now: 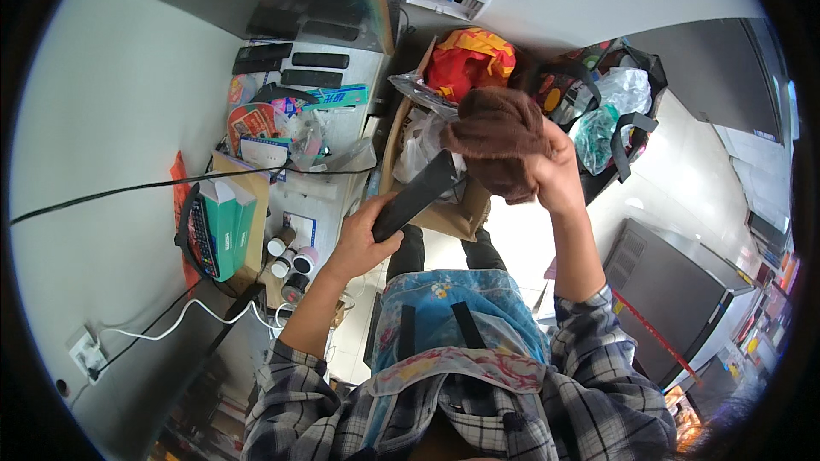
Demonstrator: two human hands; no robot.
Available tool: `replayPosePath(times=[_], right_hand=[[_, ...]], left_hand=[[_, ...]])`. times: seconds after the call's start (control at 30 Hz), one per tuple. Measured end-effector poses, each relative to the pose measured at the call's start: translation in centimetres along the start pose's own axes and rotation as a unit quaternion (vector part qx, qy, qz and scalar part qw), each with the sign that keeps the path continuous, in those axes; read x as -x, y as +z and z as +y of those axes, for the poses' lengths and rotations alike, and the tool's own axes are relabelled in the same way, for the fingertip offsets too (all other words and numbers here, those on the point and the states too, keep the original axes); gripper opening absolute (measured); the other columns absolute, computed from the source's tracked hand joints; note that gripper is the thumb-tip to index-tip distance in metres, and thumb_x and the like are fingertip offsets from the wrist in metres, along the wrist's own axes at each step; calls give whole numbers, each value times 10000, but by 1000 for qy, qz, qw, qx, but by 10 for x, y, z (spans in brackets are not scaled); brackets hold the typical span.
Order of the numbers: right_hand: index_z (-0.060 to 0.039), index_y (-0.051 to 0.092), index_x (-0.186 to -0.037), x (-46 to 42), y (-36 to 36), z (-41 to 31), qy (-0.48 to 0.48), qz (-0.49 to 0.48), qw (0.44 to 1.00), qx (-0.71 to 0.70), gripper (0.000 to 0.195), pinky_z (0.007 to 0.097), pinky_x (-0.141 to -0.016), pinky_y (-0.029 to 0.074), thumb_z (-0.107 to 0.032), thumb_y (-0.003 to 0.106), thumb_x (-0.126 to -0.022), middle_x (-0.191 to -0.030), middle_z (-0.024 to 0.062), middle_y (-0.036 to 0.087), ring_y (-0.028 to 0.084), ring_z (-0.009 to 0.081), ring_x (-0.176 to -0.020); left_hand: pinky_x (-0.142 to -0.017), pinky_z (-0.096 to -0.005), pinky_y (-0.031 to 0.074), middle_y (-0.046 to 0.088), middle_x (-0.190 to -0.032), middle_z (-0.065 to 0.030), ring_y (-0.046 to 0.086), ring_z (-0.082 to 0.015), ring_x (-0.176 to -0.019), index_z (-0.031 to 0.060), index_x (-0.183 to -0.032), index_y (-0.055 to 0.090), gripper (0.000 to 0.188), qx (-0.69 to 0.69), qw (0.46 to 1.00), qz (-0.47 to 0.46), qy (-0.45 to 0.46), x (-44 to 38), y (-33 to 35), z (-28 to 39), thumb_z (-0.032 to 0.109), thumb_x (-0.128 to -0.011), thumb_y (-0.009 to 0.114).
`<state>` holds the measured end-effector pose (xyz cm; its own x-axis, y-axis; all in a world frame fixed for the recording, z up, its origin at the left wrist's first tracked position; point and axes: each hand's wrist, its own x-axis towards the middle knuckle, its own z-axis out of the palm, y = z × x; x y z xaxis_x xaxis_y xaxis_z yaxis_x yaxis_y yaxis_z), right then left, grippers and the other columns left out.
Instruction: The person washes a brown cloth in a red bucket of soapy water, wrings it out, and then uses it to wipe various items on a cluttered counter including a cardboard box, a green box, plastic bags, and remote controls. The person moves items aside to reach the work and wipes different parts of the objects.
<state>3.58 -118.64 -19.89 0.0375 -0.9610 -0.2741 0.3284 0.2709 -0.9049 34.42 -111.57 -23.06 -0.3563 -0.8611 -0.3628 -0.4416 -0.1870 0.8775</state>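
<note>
My left hand grips one end of a long, flat black object, possibly a remote control or a case. Its far end tilts up toward a bunched brown cloth, which my right hand is clutching. Whether cloth and black object touch, I cannot tell. Beneath both hands is an open cardboard box with plastic bags inside. On the white table to the left lie several similar black objects, near the dark glossy panel that reflects them.
Small jars and green boxes stand at the table's near end. A black cable crosses over the left side. Bags sit right of the cardboard box. A grey metal-cased appliance stands on the right.
</note>
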Motion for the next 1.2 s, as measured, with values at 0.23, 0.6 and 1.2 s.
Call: replayPosePath(times=[0.23,0.6,1.2], right_hand=[[21,621,-1063,-14,4,6,-37,-81,942,322,313,268,-675,496,-59,671,-765,-885,66,610,564,114,-725],[25,622,-1211,37,-24,37,92,68,992,46,383,266,-878,497,-21,668,-834,-1067,51,683,615,101,-972],[-5,652,-1142,102,32,49,201,-142,966,80,316,289,-928,480,33,694,-831,-1075,17,676,614,114,-1002]], left_hand=[[-808,-348,525,632,-1025,-115,644,-215,-890,2,-1281,545,521,-134,976,-77,156,-14,5,16,103,-796,705],[-665,-318,483,603,-1076,-124,582,-221,-798,138,-1438,446,694,740,665,-87,-54,-58,69,32,660,-989,363],[-819,-375,535,672,-1152,-131,651,-228,-957,47,-1314,555,543,709,696,103,-53,-26,35,-14,475,-1062,336]])
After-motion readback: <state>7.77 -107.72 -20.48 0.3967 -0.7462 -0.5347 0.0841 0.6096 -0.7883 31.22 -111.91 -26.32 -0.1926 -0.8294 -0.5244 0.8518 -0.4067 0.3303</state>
